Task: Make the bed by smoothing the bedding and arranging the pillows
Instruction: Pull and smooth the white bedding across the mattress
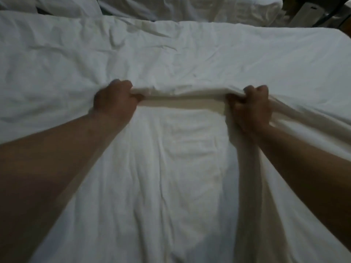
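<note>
Now: cover edge held in both fists, ready for a straightening pull

The folded edge (182,93) of the white cover (171,54) is held at two spots, approx. mid-bed. The left hand (115,99) is curled round one end. The right hand (250,107) is bunched round the other, w/ extra cloth gathered under that wrist. Each grip is pressed closed on fabric; no fingers are spread flat.

For a clean result, the pull is best made evenly, w/ both hands at one height, so the edge is kept straight & square to the bed. The bunch in the right grip should prob. be let out first, else a diagonal drag line is likely on that side. Tension should be steady, not jerked.

The cover is plain white, thin-looking & creased all over, esp. toward the far left. A lower sheet (161,186) is exposed nearer the camera, w/ long lengthwise wrinkles. Pillows (62,6) are seen at far left, not yet arranged.
</note>
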Tool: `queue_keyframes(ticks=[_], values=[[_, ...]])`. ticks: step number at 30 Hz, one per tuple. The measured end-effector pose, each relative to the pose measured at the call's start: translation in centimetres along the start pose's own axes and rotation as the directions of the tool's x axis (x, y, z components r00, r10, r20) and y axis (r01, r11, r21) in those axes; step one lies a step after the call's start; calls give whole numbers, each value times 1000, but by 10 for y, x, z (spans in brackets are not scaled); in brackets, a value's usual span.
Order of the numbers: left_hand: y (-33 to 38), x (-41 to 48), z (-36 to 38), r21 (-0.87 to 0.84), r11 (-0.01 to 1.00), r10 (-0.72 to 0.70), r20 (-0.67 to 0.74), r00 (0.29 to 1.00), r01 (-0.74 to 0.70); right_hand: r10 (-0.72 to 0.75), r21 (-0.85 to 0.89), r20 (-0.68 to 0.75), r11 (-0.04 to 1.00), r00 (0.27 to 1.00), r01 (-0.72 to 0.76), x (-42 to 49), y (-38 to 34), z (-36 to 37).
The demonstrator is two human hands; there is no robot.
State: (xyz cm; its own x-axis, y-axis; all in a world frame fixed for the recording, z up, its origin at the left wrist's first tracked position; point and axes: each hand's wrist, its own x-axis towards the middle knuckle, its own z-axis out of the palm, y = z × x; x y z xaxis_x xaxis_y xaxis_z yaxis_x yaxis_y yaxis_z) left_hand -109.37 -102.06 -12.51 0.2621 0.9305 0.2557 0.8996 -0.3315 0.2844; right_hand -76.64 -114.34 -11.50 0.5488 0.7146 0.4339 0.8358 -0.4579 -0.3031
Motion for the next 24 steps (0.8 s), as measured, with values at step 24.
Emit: queue_keyframes(ticks=[24], values=[[15, -152, 22, 71, 978, 174, 258, 950, -198, -53, -69, 454, 993, 890, 94, -213, -54, -5]])
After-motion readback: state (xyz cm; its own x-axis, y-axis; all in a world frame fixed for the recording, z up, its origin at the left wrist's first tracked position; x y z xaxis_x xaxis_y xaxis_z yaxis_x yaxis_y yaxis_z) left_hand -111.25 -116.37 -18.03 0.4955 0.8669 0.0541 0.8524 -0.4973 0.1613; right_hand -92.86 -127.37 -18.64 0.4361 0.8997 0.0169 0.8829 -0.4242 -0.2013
